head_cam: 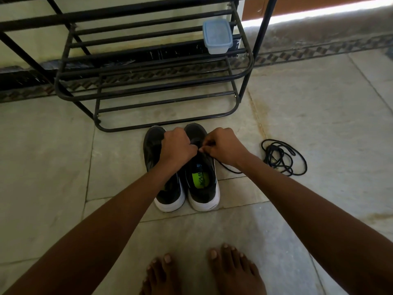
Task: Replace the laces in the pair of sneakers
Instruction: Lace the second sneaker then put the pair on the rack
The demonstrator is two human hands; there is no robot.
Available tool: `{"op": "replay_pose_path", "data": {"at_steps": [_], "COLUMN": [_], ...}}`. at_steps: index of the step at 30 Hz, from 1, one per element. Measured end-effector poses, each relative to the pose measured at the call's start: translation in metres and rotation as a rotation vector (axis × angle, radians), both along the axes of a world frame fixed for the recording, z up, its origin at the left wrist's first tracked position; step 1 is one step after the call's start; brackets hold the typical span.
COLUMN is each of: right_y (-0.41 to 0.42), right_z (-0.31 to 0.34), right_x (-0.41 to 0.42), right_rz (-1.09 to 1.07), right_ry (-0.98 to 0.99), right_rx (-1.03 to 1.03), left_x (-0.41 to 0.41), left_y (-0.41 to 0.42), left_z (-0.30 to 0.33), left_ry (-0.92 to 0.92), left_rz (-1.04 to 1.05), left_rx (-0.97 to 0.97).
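Two black sneakers with white soles stand side by side on the floor, heels toward me: the left sneaker [153, 150] and the right sneaker [203, 182] with a green insole. My left hand [176, 145] is curled over the right sneaker's tongue area, gripping it. My right hand [223, 146] pinches a black lace [228, 168] at the eyelets; the lace trails off to the right under my wrist. A loose coil of black lace [284, 157] lies on the floor to the right.
A black metal shoe rack [148, 79] stands just beyond the sneakers' toes, with a blue-lidded plastic box [217, 36] on a shelf. My bare feet [204, 271] are at the bottom. Pale stone floor tiles [319, 116] lie all around.
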State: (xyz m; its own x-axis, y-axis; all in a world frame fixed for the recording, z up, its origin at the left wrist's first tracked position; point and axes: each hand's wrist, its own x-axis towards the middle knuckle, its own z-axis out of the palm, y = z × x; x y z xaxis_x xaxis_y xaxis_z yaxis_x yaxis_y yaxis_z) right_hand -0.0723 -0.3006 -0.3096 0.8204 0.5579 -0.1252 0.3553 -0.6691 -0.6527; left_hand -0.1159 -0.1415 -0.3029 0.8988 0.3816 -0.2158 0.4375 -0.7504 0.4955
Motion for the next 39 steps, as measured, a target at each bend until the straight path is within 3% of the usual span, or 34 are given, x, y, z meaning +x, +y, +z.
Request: {"op": "replay_pose_path", "data": {"at_steps": [5, 11, 16, 32, 39], "right_y": [0.008, 0.010, 0.011, 0.037, 0.038], "right_z": [0.002, 0.002, -0.006, -0.027, -0.021], "right_x": [0.009, 0.005, 0.006, 0.003, 0.011], "right_rz": [0.013, -0.194, -0.219, -0.129, -0.149], "right_ry": [-0.026, 0.054, 0.064, -0.007, 0.093], "right_rx": [-0.059, 0.227, 0.306, 0.050, 0.044], "left_x": [0.000, -0.008, -0.011, -0.005, -0.005], "left_y": [0.011, 0.008, 0.010, 0.012, 0.012], "left_z": [-0.010, -0.015, -0.019, -0.018, -0.019], "left_ry": [0.073, -0.032, -0.061, -0.041, -0.036], "left_rz": [-0.036, 0.008, 0.024, 0.190, 0.275], "left_rx": [-0.090, -0.079, -0.124, -0.323, -0.398]}}
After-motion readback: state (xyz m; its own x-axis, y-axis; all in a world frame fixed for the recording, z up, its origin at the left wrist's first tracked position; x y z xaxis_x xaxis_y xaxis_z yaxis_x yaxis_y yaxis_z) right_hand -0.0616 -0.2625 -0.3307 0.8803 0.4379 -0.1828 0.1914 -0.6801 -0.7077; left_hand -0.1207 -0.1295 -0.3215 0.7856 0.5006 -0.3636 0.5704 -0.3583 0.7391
